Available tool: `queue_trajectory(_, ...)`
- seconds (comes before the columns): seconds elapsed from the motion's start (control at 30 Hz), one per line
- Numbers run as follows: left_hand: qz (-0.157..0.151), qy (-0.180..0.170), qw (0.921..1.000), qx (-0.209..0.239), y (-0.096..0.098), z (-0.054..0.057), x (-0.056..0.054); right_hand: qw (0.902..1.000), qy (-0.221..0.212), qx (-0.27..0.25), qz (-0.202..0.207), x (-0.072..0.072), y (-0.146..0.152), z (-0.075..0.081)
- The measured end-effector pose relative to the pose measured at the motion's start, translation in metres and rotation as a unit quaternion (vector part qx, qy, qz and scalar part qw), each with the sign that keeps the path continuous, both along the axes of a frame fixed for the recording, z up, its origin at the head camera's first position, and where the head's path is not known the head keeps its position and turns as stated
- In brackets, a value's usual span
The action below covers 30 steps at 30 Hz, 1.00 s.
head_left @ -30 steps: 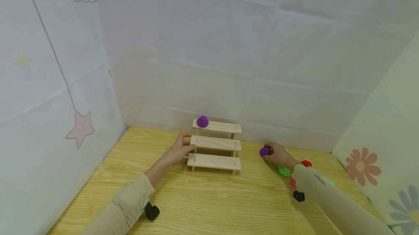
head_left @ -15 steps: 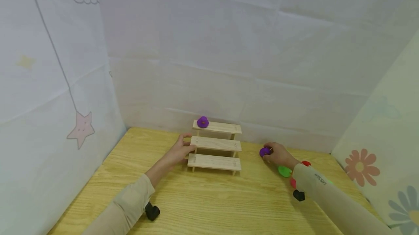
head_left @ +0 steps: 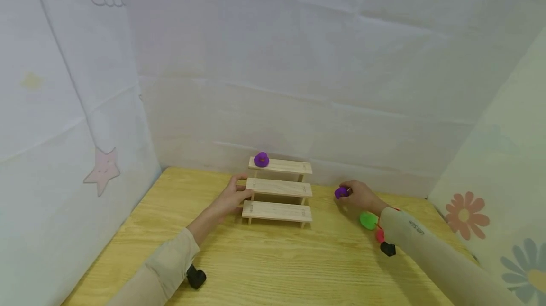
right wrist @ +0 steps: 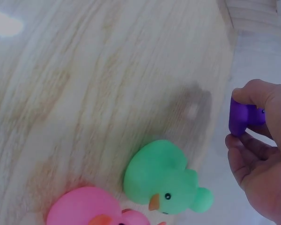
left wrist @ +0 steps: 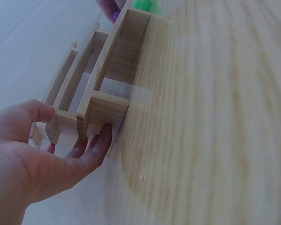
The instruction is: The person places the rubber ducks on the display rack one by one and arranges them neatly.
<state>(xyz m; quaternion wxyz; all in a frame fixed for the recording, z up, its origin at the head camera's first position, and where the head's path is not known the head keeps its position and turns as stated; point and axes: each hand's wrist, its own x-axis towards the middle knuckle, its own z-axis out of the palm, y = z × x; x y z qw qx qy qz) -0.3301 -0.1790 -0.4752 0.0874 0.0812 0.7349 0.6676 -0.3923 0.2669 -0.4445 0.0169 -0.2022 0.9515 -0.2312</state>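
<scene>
A three-step wooden display stand [head_left: 278, 186] stands near the back wall. My left hand [head_left: 232, 199] grips its left end, thumb on one step's end and fingers against a lower support, as the left wrist view shows. One purple rubber duck [head_left: 261, 159] sits on the left part of the top step. To the right of the stand, my right hand [head_left: 360, 197] pinches a second purple rubber duck [right wrist: 243, 116] between thumb and fingers. That duck is off the table, its shadow lying apart on the wood. The palm covers part of it.
On the table at right lie a green rubber duck [right wrist: 161, 176] and a pink one [right wrist: 84, 208], partly under the right forearm in the head view. A black piece [head_left: 388, 249] shows by the right sleeve, another [head_left: 196, 277] by the left. Cloth walls [head_left: 273, 83] enclose the table.
My right hand has raised the purple duck a little and shifted slightly left. The left hand keeps its grip on the stand. The head view has moved slightly.
</scene>
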Motion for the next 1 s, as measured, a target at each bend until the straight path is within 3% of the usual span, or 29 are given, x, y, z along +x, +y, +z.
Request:
queue_trajectory(0.17, 0.013, -0.001, 0.9999, -0.011, -0.005, -0.001, 0.003, 0.9999, 0.01, -0.008, 0.007, -0.002, -0.009, 0.004)
queue_trajectory(0.5, -0.005, -0.001, 0.9999, 0.012, -0.005, -0.006, -0.001, 0.9988, 0.04, -0.026, 0.013, -0.001, -0.024, 0.026)
queue_trajectory(1.0, -0.001, 0.003, 1.0, 0.005, -0.002, -0.002, -0.003, 0.9952, 0.095, -0.02, 0.012, 0.003, -0.046, 0.052)
